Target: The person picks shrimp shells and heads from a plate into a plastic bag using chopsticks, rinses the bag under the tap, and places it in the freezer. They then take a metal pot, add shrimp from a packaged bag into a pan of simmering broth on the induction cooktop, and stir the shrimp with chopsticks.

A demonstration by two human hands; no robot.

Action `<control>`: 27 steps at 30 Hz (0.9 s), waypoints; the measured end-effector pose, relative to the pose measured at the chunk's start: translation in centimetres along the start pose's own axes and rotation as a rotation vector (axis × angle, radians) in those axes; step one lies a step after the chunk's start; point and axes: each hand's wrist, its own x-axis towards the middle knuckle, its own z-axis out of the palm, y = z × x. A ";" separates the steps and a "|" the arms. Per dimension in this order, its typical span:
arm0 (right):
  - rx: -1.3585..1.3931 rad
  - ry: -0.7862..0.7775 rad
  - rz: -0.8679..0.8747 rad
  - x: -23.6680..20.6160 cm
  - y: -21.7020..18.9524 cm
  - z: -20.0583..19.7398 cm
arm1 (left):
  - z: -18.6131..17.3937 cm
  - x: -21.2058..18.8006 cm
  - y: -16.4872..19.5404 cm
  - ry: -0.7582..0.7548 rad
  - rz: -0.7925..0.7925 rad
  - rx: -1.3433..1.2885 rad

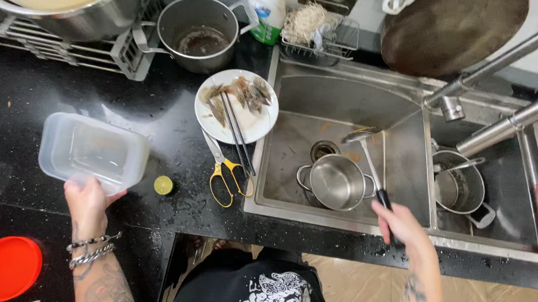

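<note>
Fingers of our left hand pinch the near rim of the tub, a clear, thin-walled plastic box on the black wet counter; we judge it light, flexible, slippery, best gripped by the rim. Right hand is clenched on the ladle, steel bowl, dark handle, over the pot in the sink.
</note>
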 end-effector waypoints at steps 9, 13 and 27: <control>0.062 0.010 0.098 11.6 2.4 -3.0 | 1.3 -9.9 7.3 -0.015 0.209 0.096; -0.569 -0.071 0.026 13.6 1.8 -4.1 | 8.3 -15.7 11.0 -0.233 0.175 0.145; -1.107 -0.340 0.078 16.4 -0.5 -6.0 | 40.2 -14.7 0.2 -0.407 0.612 1.141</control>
